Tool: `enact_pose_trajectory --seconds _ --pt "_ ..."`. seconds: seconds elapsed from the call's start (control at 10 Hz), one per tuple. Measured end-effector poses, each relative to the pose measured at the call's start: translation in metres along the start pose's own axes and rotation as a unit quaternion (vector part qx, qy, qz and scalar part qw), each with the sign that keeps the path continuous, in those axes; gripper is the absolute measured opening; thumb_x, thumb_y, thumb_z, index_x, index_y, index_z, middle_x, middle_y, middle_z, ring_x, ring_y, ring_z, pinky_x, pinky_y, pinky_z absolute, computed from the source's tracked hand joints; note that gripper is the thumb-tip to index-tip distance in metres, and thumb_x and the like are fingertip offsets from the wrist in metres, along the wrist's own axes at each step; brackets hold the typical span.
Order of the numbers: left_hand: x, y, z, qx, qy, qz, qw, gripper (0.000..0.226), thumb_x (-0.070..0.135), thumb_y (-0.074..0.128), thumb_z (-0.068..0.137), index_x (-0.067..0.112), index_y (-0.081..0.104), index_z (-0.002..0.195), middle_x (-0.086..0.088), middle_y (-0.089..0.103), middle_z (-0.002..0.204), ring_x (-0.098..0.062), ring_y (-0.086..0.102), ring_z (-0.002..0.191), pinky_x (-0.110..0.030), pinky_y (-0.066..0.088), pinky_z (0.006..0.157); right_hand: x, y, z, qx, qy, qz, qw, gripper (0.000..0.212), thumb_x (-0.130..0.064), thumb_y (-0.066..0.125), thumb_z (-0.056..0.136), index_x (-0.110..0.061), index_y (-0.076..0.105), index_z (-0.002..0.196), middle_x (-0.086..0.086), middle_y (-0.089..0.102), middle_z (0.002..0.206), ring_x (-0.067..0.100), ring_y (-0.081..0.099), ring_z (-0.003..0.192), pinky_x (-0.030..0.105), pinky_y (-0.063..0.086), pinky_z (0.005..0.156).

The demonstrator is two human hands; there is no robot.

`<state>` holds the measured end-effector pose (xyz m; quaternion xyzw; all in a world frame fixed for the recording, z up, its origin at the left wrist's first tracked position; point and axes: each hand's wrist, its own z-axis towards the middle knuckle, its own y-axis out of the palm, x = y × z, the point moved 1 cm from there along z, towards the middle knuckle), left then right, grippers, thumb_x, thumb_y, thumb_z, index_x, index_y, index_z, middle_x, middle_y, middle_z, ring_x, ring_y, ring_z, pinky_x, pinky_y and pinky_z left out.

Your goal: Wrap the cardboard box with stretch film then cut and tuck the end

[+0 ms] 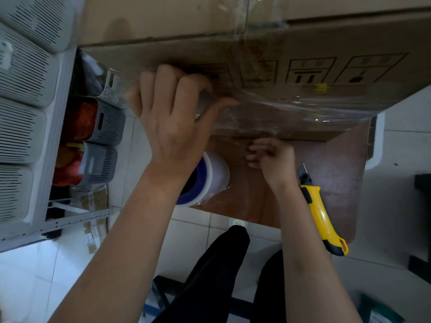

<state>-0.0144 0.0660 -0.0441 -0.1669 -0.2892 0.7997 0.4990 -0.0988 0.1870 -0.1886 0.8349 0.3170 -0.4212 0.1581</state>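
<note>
Two hands touch one cardboard box (303, 54): left hand (172, 117) pinches stretch film (279, 108), right hand (272, 157) curls on film. One yellow utility knife (321, 213) and one film roll (210, 178) lie below.

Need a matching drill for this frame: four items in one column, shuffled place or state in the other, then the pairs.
1. yellow utility knife
2. white stretch film roll with blue core
3. brown cardboard box
4. grey slotted plastic baskets

A. on the shelf at far left
B. partly covered in clear film
C. lying on the brown table, beside the right forearm
D. on the table's left edge, behind the left wrist

Pairs: 1-C, 2-D, 3-B, 4-A
</note>
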Motion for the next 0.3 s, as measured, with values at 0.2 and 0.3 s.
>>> enact_pose_trajectory --seconds 0.2,0.3 --pt "-0.025 -0.019 0.009 0.009 -0.002 -0.009 1.0 0.041 0.042 0.078 0.076 0.018 0.049 0.092 -0.002 0.046 0.083 -0.024 0.045 0.076 -0.044 0.041 0.068 -0.011 -0.017 -0.068 0.088 -0.026 0.106 0.99 0.035 0.01 0.044 0.093 -0.016 0.065 0.082 0.012 0.07 0.086 0.009 0.07 0.064 0.02 0.054 0.052" --pt "-0.057 -0.048 0.024 0.013 -0.023 -0.032 0.999 0.032 0.033 0.075 0.081 0.018 0.051 0.096 0.012 0.043 0.078 -0.034 0.054 0.067 -0.06 0.047 0.058 -0.023 -0.035 -0.133 0.185 -0.072 0.137 0.97 0.044 0.012 0.048 0.091 -0.023 0.069 0.073 0.0 0.074 0.078 0.009 0.071 0.064 0.02 0.055 0.051"
